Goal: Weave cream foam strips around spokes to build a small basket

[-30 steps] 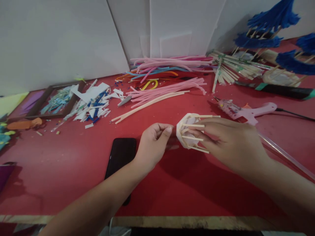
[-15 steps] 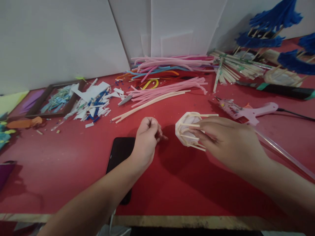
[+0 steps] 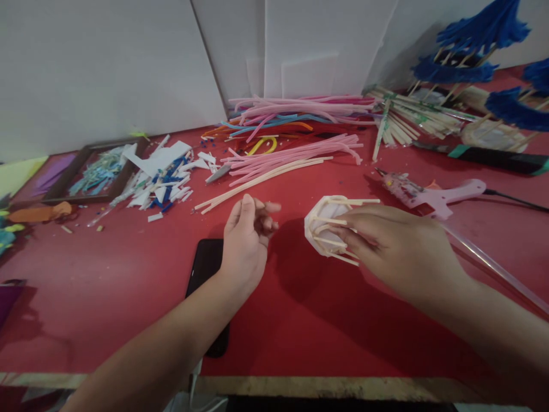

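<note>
My right hand (image 3: 398, 246) grips a small white many-sided piece (image 3: 319, 229) with several pale sticks standing out from its rim toward the palm. The piece is held tilted above the red table (image 3: 274, 332), and its shadow falls below it. To the left, my left hand (image 3: 249, 234) is raised with its fingers apart and nothing seen between them. A black phone (image 3: 206, 263) lies partly under my left wrist, with a white cable at its lower end.
Pink strips (image 3: 295, 154) and pale strips (image 3: 257, 186) lie at the back. A pink glue gun (image 3: 454, 194) and a clear rod (image 3: 497, 266) are at right, near blue-roofed models (image 3: 480, 34). White scraps (image 3: 167, 160) and a brown frame (image 3: 64, 194) are at left.
My left hand has opened from a closed pinch and shifted slightly left, uncovering less of the phone. My right hand and the white piece have barely moved.
</note>
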Available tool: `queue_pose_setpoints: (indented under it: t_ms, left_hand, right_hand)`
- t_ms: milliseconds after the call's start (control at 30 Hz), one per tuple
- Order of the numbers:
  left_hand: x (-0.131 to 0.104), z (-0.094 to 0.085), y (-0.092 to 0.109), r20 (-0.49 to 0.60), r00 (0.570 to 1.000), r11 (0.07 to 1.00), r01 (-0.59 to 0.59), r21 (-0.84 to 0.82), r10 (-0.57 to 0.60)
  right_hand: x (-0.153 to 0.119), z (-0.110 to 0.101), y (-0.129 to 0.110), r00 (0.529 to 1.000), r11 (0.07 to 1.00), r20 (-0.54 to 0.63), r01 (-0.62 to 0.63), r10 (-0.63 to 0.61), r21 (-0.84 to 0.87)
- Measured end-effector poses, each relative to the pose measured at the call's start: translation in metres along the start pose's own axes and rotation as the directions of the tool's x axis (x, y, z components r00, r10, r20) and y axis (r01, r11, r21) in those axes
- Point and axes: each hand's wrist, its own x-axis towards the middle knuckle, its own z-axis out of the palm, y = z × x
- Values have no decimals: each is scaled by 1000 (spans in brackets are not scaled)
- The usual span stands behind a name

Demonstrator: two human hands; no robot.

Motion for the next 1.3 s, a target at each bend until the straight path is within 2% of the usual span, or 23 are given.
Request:
queue_pose_setpoints:
  t_ms: [100, 433, 500, 633, 700, 767, 833, 867, 933, 1000, 1033, 1100, 1300]
  left_hand:
    - [4, -2, -1, 6, 1000, 1000, -7, -12, 7]
    - [5, -2, -2, -7, 989, 989, 145, 23, -145]
    - [5, -1, 0, -11, 990, 990, 137, -25, -137]
    - [8, -1, 8, -165, 981, 975, 63, -213, -100]
    - [9, -1, 9, -185, 980, 970, 20, -241, -66]
    - [9, -2, 7, -108, 994, 983, 7, -181, -27]
    - [5, -4, 1, 57, 997, 998, 50, -31, -48]
    - [3, -5, -3, 159, 982, 994, 89, 64, -98]
    - [-2, -6, -10, 365, 902, 961, 152, 230, -230]
    - [-7, -7, -14, 505, 815, 939, 133, 317, -286]
    - [-8, -7, -15, 546, 786, 935, 111, 336, -290]
    - [-9, -7, -16, 583, 764, 934, 69, 350, -275]
    - [-8, -8, -17, 594, 758, 922, 26, 385, -270]
  right_hand:
    - [0, 0, 1, 1000, 1000, 1, 0, 0, 5]
    - [-1, 0, 0, 1000, 1000, 15, -19, 19, 0]
    - [-1, 0, 0, 1000, 1000, 13, -21, 21, 1]
    - [-1, -1, 0, 998, 999, 36, -42, 41, 28]
    - [-1, -1, 0, 998, 998, 45, -50, 48, 35]
    - [-1, -1, -1, 998, 998, 48, -45, 44, 32]
    - [-1, -1, -1, 998, 999, 43, -48, 47, 24]
    - [-1, -1, -2, 998, 999, 41, -48, 47, 22]
    - [0, -1, -2, 998, 998, 33, -54, 54, 21]
    - [0, -2, -2, 998, 998, 33, -55, 54, 21]
    - [-1, -2, -3, 998, 998, 30, -56, 55, 19]
    - [-1, -2, -3, 998, 999, 26, -53, 53, 9]
    - [0, -3, -5, 999, 999, 19, -44, 43, 19]
